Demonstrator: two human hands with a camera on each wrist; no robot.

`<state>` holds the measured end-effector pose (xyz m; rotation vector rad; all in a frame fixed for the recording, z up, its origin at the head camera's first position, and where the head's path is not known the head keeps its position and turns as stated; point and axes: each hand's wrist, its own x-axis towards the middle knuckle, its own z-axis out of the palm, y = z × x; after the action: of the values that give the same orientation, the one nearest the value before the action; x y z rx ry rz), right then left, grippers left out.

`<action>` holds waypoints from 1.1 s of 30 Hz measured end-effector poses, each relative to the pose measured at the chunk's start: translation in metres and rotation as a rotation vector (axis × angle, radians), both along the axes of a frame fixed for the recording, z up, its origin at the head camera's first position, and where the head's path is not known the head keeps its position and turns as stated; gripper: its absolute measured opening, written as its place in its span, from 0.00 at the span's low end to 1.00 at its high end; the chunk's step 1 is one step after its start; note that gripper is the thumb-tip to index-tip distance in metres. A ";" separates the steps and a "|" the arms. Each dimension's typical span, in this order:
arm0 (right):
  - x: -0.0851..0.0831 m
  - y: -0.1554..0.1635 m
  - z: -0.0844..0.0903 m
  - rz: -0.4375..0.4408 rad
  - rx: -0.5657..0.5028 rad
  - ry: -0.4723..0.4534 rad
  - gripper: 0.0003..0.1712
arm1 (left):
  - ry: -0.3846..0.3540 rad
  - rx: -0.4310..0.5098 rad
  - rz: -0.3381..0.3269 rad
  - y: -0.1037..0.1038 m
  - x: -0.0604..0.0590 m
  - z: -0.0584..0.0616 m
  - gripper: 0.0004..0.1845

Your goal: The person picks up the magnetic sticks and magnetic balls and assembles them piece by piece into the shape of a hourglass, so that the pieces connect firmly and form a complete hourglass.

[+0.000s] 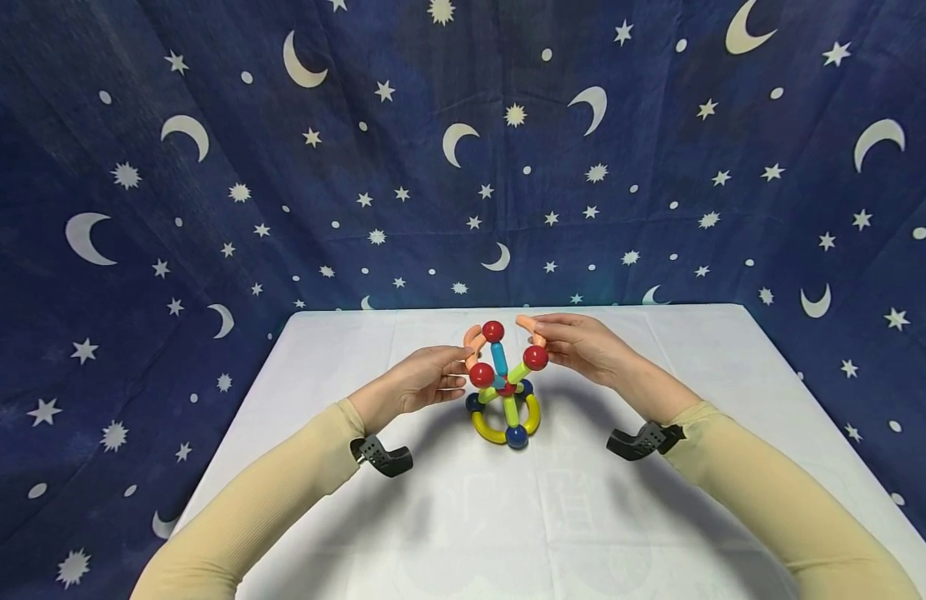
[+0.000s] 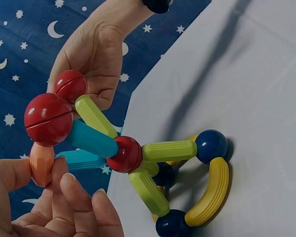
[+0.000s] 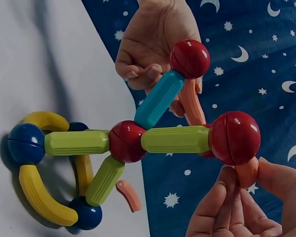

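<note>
Worktop (image 1: 583,517) in white is occupied at its middle by a toy structure (image 1: 505,392) of red and blue balls joined by green, blue and yellow rods. An orange curved piece (image 1: 472,343) is pinched by the left hand (image 1: 417,385), another orange piece (image 1: 533,327) by the right hand (image 1: 583,346).

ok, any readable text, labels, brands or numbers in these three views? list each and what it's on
None readable in any view.
Toy structure: plain coloured rods and balls, no markings visible.
Backdrop cloth: only printed moons, stars and dots, no lettering.
White table cover: faint pale shapes show near the front, too washed out to tell whether they are characters.
Wrist mounts: black, no label visible.
</note>
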<state>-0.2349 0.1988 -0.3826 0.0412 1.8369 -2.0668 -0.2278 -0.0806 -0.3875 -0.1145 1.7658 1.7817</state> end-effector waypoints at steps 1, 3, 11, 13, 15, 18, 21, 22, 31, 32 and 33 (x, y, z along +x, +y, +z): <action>-0.001 -0.001 0.000 0.004 0.003 0.000 0.32 | -0.001 0.000 0.002 0.000 0.000 0.000 0.16; -0.002 -0.004 0.001 0.013 0.015 0.000 0.31 | -0.002 -0.002 0.004 0.000 0.000 0.000 0.16; -0.005 -0.008 0.001 0.019 0.044 0.003 0.29 | -0.003 -0.005 0.003 0.001 0.001 0.001 0.16; -0.005 -0.008 0.001 0.023 0.049 0.003 0.29 | -0.005 -0.008 0.007 0.002 0.001 0.001 0.17; -0.004 -0.008 0.001 0.024 0.052 0.001 0.28 | -0.008 -0.013 0.012 0.002 0.001 0.001 0.17; -0.004 -0.008 0.001 0.023 0.053 -0.002 0.28 | -0.013 -0.018 0.022 0.003 0.000 0.001 0.19; -0.005 -0.008 0.000 0.026 0.055 0.000 0.28 | -0.017 -0.021 0.026 0.003 0.000 0.001 0.20; -0.005 -0.008 0.000 0.027 0.056 -0.001 0.28 | -0.017 -0.021 0.026 0.003 0.000 0.001 0.20; -0.005 -0.010 -0.001 0.017 0.050 0.000 0.27 | -0.018 -0.021 0.032 0.003 -0.002 0.000 0.18; -0.004 -0.010 -0.001 0.017 0.047 -0.001 0.27 | -0.021 -0.022 0.032 0.003 -0.002 0.000 0.17; -0.004 -0.010 -0.001 0.017 0.045 -0.001 0.26 | -0.023 -0.022 0.034 0.003 -0.002 0.000 0.16</action>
<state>-0.2389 0.1885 -0.3838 0.0388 1.8767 -2.0138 -0.2302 -0.0777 -0.3873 -0.1737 1.7777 1.7780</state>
